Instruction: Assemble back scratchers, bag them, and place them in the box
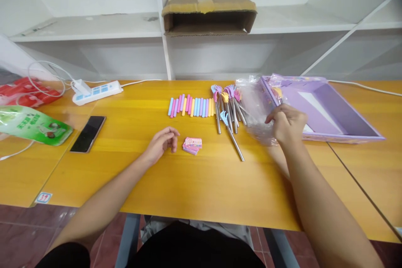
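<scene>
My left hand hovers above the table with loosely bent fingers and nothing in it. Just right of it lies a small stack of pink and purple cards. My right hand is closed at the near left edge of a purple box, beside clear plastic bags; what its fingers hold is hidden. Metal back scratchers with coloured claw heads lie in a bunch left of the bags. One back scratcher with a blue claw lies nearer to me. A row of pastel tubes sits left of the bunch.
At the left are a black phone, a green package, a red plastic bag and a white power strip with cables. An open cardboard box rests on the white shelf behind the table.
</scene>
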### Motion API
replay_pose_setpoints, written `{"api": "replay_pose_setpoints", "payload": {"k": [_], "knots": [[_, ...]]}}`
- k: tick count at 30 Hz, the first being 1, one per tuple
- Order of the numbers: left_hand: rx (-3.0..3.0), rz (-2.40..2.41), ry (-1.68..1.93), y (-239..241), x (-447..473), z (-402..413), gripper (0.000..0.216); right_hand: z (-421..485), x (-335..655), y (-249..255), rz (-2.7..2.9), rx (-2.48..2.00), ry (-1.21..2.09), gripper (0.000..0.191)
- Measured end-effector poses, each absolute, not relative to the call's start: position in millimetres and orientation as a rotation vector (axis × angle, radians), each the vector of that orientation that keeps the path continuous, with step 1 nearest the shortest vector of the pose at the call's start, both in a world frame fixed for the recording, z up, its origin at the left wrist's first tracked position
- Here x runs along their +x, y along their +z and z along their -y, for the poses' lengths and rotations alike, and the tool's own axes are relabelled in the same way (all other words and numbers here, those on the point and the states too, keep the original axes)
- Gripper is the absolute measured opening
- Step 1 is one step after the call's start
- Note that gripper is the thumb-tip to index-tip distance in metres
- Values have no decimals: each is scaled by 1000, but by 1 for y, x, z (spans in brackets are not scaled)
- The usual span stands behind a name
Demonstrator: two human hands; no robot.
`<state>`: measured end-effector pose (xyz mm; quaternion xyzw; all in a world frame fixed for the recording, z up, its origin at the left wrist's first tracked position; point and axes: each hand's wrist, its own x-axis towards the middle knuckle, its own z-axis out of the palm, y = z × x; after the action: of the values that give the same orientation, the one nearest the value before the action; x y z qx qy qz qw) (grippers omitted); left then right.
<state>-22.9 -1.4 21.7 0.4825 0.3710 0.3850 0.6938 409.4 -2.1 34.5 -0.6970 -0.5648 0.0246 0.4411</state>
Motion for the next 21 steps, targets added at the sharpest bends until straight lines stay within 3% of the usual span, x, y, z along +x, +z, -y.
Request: {"api": "replay_pose_setpoints", "payload": {"k": [6, 10, 14, 21], "knots": [[1655, -1254, 956, 17, -41, -23, 19, -1, 393, 26, 1568, -1719, 127, 31], [2306, -1424, 784, 14, -44, -36, 50, -6, 377, 20, 1702, -1814, 108, 27], [2466, -1425, 555, 4, -40, -47, 67, -12, 362, 14, 1765, -1896, 30, 22], [2426, -1566, 778, 2, -37, -97, 45, -14, 339, 11, 1891, -1919, 14, 33]]}}
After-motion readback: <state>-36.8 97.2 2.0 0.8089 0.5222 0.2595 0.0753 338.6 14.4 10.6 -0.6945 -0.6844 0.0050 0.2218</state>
